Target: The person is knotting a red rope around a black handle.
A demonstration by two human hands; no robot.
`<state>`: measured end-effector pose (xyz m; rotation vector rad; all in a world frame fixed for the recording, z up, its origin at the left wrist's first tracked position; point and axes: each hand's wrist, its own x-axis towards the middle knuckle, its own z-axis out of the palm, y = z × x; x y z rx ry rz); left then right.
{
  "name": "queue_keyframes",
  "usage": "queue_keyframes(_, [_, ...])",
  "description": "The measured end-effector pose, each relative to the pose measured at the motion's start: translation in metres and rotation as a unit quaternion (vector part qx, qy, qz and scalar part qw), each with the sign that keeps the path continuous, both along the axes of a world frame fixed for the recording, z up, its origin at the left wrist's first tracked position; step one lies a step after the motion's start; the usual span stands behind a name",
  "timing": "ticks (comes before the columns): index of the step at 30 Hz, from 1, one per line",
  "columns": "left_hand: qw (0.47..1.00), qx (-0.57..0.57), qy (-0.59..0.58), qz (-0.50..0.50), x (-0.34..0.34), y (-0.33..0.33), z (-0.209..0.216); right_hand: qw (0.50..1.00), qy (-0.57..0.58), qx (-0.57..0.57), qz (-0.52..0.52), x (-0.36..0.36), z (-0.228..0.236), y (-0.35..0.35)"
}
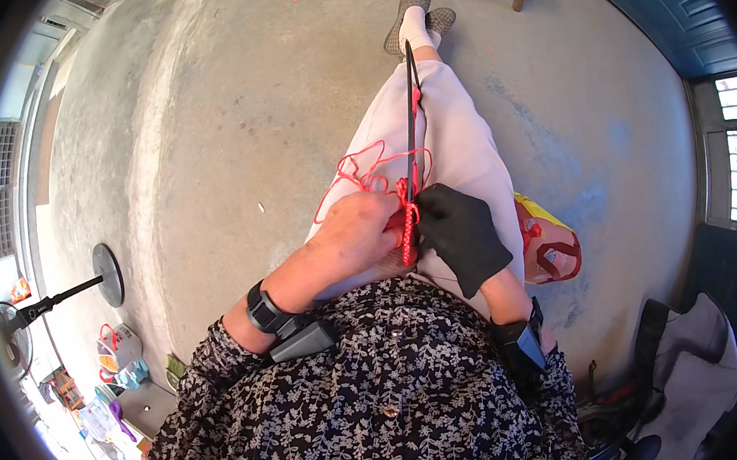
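Over my lap hangs a red braided cord [408,240], its patterned length pointing toward me. My left hand [356,225], bare, is closed around the braid near its upper end. Opposite it, my right hand [462,232] wears a black glove, its curled fingers pinching at the red cord; the fingertips are partly hidden. Loose red strands [364,172] loop out over my left thigh. A taut black strap [411,122] runs from near my ankles down to my hands, with a small red bunch [416,97] on it.
A red and clear bag with a yellow edge [548,247] stands on the floor by my right leg. To the left are a round black base on a pole [109,275] and a white bucket [119,348]. A grey padded seat [695,381] is at the lower right.
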<state>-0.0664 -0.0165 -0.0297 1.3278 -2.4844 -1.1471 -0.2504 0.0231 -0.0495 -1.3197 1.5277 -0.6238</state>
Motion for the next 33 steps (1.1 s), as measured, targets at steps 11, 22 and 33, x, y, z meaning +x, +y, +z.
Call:
queue_keyframes(11, [0.866,0.308,0.365,0.149,0.029,-0.002,0.028,0.953,-0.200,-0.126,-0.188,-0.037,0.036,-0.002])
queue_keyframes(22, [0.505,0.603,0.601,0.146,-0.002,0.001,0.026,0.941,-0.325,-0.003,-0.094,-0.043,0.079,0.054])
queue_keyframes(33, [0.509,0.498,0.610,0.349,0.059,0.013,0.029,0.886,-0.420,0.066,-0.187,-0.047,0.040,0.027])
